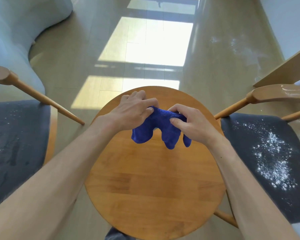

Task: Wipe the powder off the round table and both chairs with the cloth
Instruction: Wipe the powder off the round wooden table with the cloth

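The round wooden table (154, 179) shows no powder on its top, so the table step looks finished, and the person seems to be regathering the blue cloth (160, 129) before turning to a chair. The cloth hangs in the air above the far half of the tabletop, bunched along its upper edge with three lobes drooping free. The left hand (135, 110) grips its left end, fingers curled over the fold with the thumb pressed against it; the right hand (189, 123) pinches the right end between thumb and curled fingers. Both hands are clamped on the fabric, close together. The chair seat at 3 o'clock (267, 153) carries the heaviest white powder, and its armrest (280, 94) has a smear too; the seat at 9 o'clock (16, 144) bears only faint specks and streaks. The next move probably calls for folding the cloth into a pad and carrying it right.
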A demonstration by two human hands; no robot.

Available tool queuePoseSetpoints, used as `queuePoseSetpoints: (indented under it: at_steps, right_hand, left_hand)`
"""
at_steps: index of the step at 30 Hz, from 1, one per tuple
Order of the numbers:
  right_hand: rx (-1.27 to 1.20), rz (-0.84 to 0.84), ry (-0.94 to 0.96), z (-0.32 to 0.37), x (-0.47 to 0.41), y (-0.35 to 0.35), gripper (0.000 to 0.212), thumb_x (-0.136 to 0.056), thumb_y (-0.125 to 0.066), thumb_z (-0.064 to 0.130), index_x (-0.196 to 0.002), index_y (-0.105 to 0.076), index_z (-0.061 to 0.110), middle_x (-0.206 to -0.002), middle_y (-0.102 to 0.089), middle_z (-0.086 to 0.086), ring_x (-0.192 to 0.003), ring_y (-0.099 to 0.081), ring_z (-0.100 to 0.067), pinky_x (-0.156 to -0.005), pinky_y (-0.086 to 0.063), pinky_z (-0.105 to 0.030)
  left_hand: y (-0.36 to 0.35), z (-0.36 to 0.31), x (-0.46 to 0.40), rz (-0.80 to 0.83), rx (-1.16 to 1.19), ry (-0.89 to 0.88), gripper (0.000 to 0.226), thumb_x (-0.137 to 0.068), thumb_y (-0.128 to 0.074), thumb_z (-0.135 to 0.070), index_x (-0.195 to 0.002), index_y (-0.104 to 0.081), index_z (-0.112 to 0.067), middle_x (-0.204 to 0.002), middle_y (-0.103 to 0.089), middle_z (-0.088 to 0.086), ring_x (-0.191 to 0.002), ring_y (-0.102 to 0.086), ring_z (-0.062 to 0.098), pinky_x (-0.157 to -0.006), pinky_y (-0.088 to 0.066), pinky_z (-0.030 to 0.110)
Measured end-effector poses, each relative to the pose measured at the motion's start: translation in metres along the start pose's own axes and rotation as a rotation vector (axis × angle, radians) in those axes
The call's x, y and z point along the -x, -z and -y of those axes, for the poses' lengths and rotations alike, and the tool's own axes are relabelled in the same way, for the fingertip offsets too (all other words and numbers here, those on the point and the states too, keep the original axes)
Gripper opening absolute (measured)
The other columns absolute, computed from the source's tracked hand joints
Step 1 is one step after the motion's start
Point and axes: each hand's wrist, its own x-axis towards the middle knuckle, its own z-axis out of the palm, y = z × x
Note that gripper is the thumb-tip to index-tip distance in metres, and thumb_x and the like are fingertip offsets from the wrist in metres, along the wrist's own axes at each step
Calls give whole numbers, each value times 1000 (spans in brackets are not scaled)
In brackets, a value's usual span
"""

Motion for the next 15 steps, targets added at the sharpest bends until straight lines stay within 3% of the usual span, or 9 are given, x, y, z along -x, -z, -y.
queuePoseSetpoints:
  at_steps: [4, 8, 11, 15]
  right_hand:
    - [100, 44, 44, 2, -2, 1, 18, -91, -53, 6, -93, -63, 21, -83, -59, 11, -75, -52, -5, -62, -44, -20]
    - [102, 103, 54, 6, -3, 5, 38, -88, -47, -3, -93, -60, 32, -94, -55, 6, -84, -54, -10, -69, -46, -24]
    - [103, 111, 51, 6, -5, 3, 48, -85, -41, -11, -96, -64, 29, -99, -56, 2, -88, -54, -16, -72, -45, -23]
    - [99, 44, 92, 6, -6, -3, 43, -81, -44, -16, -102, -69, 13, -94, -61, -3, -87, -56, -17, -72, -43, -18]
  left_hand:
    - [4, -9, -2, -48, -41, -15, 24, -96, -41, -15, -99, -62, -26, -92, -46, -2, -90, -42, 19, -82, -33, 34]
    - [5, -13, -2, 14, 94, 28, 24, -94, -35, -8, -89, -49, -27, -80, -58, 0, -73, -48, 21, -63, -39, 33]
    - [3, -13, -3, 8, 162, 35, 26, -91, -35, -6, -88, -53, -24, -82, -62, -1, -70, -48, 9, -57, -35, 17]
    - [4, -16, 0, -59, 236, 8, 17, -79, -47, -8, -80, -58, -21, -62, -53, -7, -63, -46, -3, -56, -33, 6]
